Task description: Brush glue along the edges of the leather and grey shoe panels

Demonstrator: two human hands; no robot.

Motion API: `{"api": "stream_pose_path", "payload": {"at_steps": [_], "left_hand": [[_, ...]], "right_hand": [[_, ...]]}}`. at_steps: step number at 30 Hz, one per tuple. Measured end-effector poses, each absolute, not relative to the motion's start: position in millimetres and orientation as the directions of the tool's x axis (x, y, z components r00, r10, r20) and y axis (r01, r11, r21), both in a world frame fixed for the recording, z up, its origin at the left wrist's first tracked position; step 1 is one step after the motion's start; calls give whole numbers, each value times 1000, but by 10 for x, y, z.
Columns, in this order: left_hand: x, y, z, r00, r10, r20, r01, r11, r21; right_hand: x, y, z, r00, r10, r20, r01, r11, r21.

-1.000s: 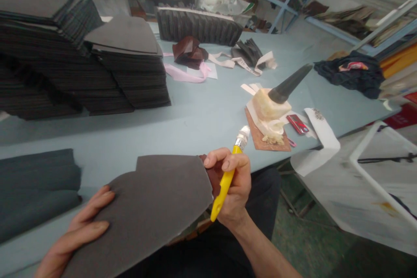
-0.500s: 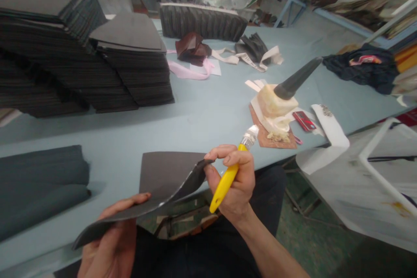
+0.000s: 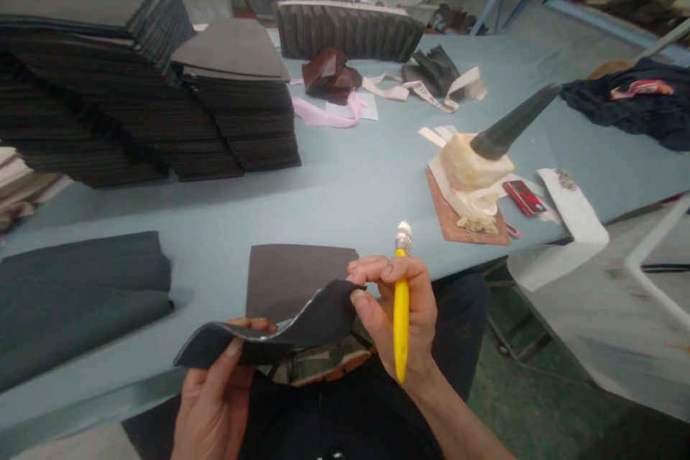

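One sheet [image 3: 326, 315] in hand, bowed, at the bench's [image 3: 350, 194] near edge; we note a pale line along its rim. Left grip [image 3: 213, 392]: closed, thumb and fingers pinching one end. Right grip [image 3: 396, 298]: closed, pinching the other end and holding the brush [image 3: 402, 320], white tip up. We judge this sheet under way; whether its rim is finished, we cannot tell. A second sheet [image 3: 294, 273] lies flat just beyond; stacks [image 3: 242, 122] stand farther back, stage unclear.
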State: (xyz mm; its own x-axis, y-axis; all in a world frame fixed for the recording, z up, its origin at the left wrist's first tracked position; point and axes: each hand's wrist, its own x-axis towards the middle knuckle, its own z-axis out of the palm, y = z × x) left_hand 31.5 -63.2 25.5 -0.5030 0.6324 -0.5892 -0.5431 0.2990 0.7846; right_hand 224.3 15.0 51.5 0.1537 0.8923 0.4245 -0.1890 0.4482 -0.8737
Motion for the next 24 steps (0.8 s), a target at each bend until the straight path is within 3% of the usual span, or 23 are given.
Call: {"api": "stream_pose_path", "payload": {"at_steps": [4, 9, 16, 21, 24], "left_hand": [[392, -753, 160, -429, 642, -635, -578, 345, 739], [454, -791, 119, -503, 516, -693, -633, 326, 702], [373, -901, 60, -486, 488, -725, -591, 428, 684], [272, -1125, -139, -529, 391, -753, -597, 459, 658], [271, -1194, -197, -512, 464, -723, -542, 478, 691]], "right_hand": [[2301, -78, 496, 145, 932, 333, -217, 358, -908], [2414, -249, 474, 158, 938, 310, -168, 335, -927], [2496, -356, 480, 136, 938, 318, -153, 338, -929], [2513, -490, 387, 143, 964, 223, -176, 247, -953], [2526, -534, 313, 181, 968, 172, -185, 206, -961]]}}
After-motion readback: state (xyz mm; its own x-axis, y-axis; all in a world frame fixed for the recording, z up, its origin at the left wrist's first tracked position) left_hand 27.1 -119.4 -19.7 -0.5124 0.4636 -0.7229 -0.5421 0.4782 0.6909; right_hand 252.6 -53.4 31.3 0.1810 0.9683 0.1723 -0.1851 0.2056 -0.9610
